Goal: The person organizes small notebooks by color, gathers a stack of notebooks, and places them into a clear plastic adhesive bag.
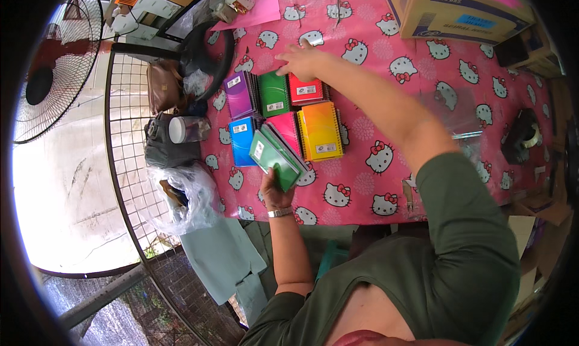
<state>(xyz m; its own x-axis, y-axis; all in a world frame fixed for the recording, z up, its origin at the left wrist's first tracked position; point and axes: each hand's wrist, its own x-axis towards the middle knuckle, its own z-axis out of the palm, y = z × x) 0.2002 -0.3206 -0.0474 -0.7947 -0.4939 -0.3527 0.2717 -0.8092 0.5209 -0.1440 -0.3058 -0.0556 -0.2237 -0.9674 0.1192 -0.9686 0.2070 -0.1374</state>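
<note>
My left hand point(276, 189) is closed round a small stack of green notebooks point(272, 158), tilted over the near edge of the pink notebooks point(286, 127). Fingers apart, my right hand point(303, 62) reaches over the far end of the red notebooks point(303, 91) and the green spiral notebooks point(275, 95); whether it touches them I cannot tell. Purple notebooks point(240, 95) lie at the far left and blue notebooks point(243, 142) on the near left. A yellow stack of notebooks point(321, 132) lies at the near right of the group.
A patterned pink tablecloth point(362, 192) covers the table. A cardboard box point(464, 14) stands far right, clear plastic sleeves point(455, 114) lie right, and a black tape dispenser point(522, 138) sits beyond. Bags point(172, 144) and a plastic bag point(187, 195) crowd the left edge, near a fan point(54, 74).
</note>
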